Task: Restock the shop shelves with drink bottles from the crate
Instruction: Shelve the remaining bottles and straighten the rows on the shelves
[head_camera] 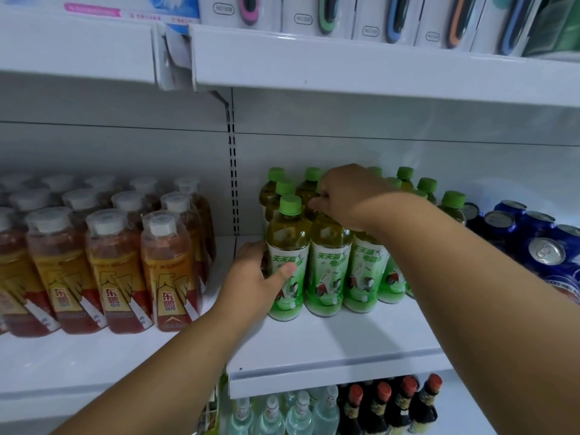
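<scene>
Several green-capped tea bottles stand in rows on the white middle shelf. My left hand grips the front-left green bottle around its label, thumb across the front. My right hand reaches over the rows and grips the top of the second front bottle, hiding its cap. A third front bottle stands just right of it under my forearm. The crate is out of view.
Orange-labelled bottles with white caps fill the shelf to the left. Blue cans sit at the right. Boxed goods line the upper shelf. Clear bottles and dark sauce bottles stand on the shelf below.
</scene>
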A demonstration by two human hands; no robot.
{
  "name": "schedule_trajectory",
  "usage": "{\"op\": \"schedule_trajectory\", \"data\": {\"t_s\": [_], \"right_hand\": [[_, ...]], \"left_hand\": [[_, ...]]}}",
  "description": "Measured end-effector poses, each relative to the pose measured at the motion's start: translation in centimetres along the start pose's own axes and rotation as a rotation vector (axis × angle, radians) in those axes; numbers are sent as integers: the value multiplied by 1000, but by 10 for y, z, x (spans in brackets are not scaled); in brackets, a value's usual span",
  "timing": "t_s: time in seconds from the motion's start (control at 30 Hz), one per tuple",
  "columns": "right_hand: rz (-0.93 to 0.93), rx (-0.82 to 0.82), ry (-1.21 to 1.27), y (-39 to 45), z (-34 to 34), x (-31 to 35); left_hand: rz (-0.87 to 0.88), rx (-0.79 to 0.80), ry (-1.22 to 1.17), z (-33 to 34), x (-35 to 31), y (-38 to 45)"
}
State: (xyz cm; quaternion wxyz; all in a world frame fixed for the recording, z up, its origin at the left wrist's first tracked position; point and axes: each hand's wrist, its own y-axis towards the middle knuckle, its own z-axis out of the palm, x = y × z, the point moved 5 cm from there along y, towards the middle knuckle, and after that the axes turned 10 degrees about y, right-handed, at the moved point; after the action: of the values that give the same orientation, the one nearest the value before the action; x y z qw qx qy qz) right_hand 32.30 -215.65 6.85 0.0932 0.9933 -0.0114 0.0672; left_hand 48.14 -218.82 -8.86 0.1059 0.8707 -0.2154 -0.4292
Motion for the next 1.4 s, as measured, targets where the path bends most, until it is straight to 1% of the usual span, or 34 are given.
{"op": "schedule_trajectory", "data": {"t_s": [0.13, 0.23, 0.27, 0.3, 0.37, 0.4, 0.43, 0.5, 0.57, 0.73, 0.9, 1.13, 1.17, 1.23, 1.27, 1.3, 1.33, 1.37, 1.4], "right_hand": [[28, 24, 10, -4, 0, 2], [94, 12, 30, -13, 1, 3], [119, -49, 71, -19, 3, 1], [134, -174, 134, -27, 6, -3], [122, -505, 334, -54, 21, -11], [131, -622, 453, -68, 31, -14], [162, -662, 549, -78, 44, -19], [240, -621, 636, -83, 71, -27], [256, -555, 616, -81, 84, -32], [186, -437, 449, -72, 81, -37], [162, -342, 469, -63, 79, -41], [126, -293, 408, -63, 66, -40], [120, -310, 398, -64, 59, -42], [49, -408, 346, -64, 38, -41], [-5, -458, 307, -60, 26, -40], [-38, -481, 282, -52, 13, -39], [-42, -469, 272, -40, 0, -39], [-34, -430, 255, -26, -12, -40], [-39, -383, 226, -11, -22, -42]], "left_hand": [[13, 5, -6, -1, -1, -1], [4, -18, -16, 1, -5, -5], [-3, -31, -33, 2, -6, -8], [-12, -48, -56, 4, -7, -11], [-30, -85, -92, 7, -9, -16], [-39, -105, -92, 8, -10, -17], [-47, -127, -80, 9, -11, -18], [-65, -162, -42, 11, -11, -21], [-108, -173, -2, 13, -11, -23], [-141, -193, 77, 12, -18, -23], [-145, -201, 112, 12, -25, -25], [-169, -161, 117, 9, -32, -28], [-171, -152, 128, 9, -33, -28], [-204, -156, 135, 8, -33, -33], [-230, -200, 149, 6, -34, -37], [-232, -282, 167, 3, -37, -42], [-167, -385, 185, -1, -45, -47], [-46, -468, 211, -3, -58, -51], [86, -502, 254, -3, -73, -53]]}}
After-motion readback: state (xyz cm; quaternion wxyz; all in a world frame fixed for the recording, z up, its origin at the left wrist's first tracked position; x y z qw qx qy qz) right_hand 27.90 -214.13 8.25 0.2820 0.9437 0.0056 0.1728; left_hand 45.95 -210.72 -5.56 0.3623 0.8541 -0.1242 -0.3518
